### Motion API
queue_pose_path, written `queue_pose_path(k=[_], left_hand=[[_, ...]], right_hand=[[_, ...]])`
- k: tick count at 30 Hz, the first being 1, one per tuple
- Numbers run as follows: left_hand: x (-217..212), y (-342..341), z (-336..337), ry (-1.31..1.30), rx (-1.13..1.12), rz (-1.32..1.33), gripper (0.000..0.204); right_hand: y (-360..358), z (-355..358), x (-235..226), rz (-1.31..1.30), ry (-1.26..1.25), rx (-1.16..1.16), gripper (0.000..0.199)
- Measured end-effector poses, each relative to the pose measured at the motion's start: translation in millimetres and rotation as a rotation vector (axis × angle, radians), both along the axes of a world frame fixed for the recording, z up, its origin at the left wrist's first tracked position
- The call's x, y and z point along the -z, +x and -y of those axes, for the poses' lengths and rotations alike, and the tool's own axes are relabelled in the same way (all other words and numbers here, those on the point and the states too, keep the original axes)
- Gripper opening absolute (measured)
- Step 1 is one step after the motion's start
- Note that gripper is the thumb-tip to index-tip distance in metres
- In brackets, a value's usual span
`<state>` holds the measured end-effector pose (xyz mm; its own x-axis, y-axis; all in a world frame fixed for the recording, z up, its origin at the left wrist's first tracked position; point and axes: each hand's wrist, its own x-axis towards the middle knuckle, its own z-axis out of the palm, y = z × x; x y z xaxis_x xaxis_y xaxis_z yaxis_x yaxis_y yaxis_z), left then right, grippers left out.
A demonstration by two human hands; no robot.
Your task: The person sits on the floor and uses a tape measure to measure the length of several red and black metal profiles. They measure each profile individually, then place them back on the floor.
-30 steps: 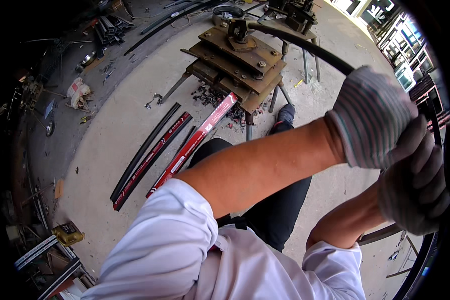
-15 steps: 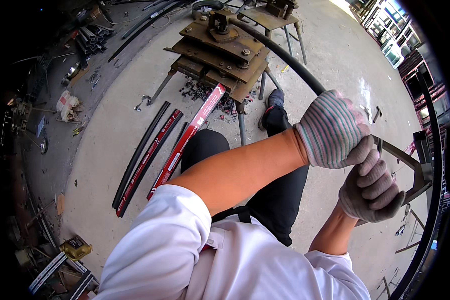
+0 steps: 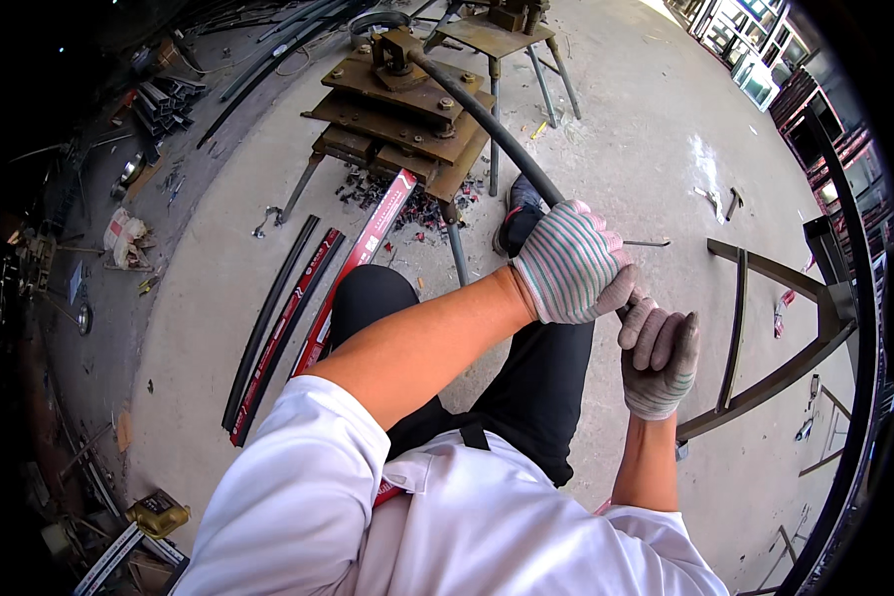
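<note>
Striped cotton gloves cover both hands: the left hand (image 3: 572, 263) and the right hand (image 3: 660, 356) have their fingers clamped round the near end of a long dark lever (image 3: 487, 124), the left just above the right. The lever runs up and away to a rusty bender (image 3: 397, 109) standing on the concrete floor (image 3: 626, 149), with curved bars (image 3: 278, 328) lying left of it.

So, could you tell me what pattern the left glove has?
Thin green and pink stripes on the left glove, head view.
</note>
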<state>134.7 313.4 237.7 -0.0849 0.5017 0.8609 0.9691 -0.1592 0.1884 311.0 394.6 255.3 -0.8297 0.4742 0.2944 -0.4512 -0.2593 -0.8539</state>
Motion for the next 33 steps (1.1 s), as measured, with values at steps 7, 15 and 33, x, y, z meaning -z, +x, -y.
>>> queue_pose_path(k=[7,15,33], left_hand=[[6.7,-3.8,-6.3,0.026,0.059,0.067,0.022],[54.5,-1.0,16.4,-0.136,0.074,0.056,0.020],[163.9,-119.7,212.6,-0.809,-1.031,0.967,0.061]], right_hand=[[-10.4,-7.8,-68.4,1.044,0.837,-0.203,0.034],[-8.7,3.1,41.1,0.942,1.045,-0.058,0.017],[-22.3,13.9,43.8,0.951,1.009,0.134,0.030]])
